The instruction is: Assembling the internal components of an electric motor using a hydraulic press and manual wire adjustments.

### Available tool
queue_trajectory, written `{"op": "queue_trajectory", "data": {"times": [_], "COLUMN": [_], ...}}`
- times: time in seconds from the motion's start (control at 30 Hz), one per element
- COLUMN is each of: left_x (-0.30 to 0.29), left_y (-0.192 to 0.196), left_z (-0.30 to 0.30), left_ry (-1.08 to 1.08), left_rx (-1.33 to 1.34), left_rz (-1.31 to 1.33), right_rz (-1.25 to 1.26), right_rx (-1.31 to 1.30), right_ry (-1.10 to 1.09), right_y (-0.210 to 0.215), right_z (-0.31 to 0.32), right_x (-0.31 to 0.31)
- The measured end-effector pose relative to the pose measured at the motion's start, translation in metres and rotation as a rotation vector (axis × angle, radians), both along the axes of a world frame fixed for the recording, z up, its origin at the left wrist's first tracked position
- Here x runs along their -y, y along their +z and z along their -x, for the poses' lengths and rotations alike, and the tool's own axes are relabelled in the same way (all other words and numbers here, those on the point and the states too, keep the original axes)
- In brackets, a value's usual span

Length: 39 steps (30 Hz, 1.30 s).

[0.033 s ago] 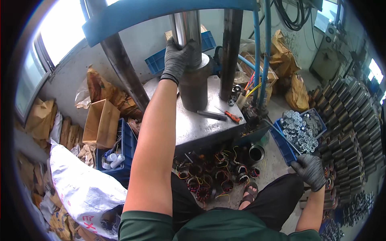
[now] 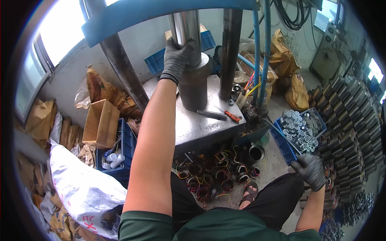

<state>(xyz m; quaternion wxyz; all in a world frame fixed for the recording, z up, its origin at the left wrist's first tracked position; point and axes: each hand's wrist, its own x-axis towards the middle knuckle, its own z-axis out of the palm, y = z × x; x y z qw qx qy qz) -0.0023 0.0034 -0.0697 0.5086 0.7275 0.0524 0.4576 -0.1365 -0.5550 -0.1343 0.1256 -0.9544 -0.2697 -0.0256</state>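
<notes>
My left hand [image 2: 175, 58], in a dark grey glove, is wrapped around a steel cylinder [image 2: 195, 52] under the shiny ram [image 2: 185, 26] of a press. Its fingers reach around the left side and the thumb lies across the front. Below, a wider, darker metal sleeve [image 2: 194, 90] stands upright on the press's steel bed [image 2: 183, 127]. My right hand [image 2: 310, 172], gloved too, is closed on the near end of a long metal lever [image 2: 283, 136] beside the press. On the bed lie a dark metal bar [image 2: 212, 115] and an orange-handled screwdriver [image 2: 232, 116].
Wound stators [image 2: 221, 174] with coloured wires crowd the floor before the bed. A blue crate [image 2: 284, 148] of grey round parts stands at right, near stacked metal cylinders [image 2: 348, 140]. Left are a wooden box [image 2: 102, 124], another blue crate [image 2: 128, 142] and a white sack [image 2: 82, 182].
</notes>
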Motion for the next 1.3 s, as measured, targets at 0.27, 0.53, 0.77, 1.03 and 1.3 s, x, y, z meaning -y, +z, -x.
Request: {"op": "queue_trajectory", "data": {"times": [0.27,0.53,0.77,1.03,1.3], "left_x": [-0.015,-0.006,-0.004,-0.013,-0.013], "left_y": [-0.002,0.001,0.004,-0.002,-0.004], "left_z": [-0.004,0.001,0.002,-0.006,-0.008], "left_ry": [-0.041,-0.133,-0.11,-0.101,-0.091], "left_rx": [-0.051,-0.019,-0.079,-0.057,-0.06], "left_rz": [0.064,0.051,0.062,0.056,0.078], "right_rz": [-0.036,-0.023,-0.041,0.117,-0.058], "right_rx": [-0.098,-0.071,-0.034,-0.09,-0.119], "right_ry": [-0.034,-0.04,-0.032,0.118,0.111], "right_y": [0.009,0.006,0.002,0.017,0.023], "right_z": [0.003,0.001,-0.001,-0.008,-0.026], "right_x": [-0.006,-0.003,-0.002,-0.001,0.011]}}
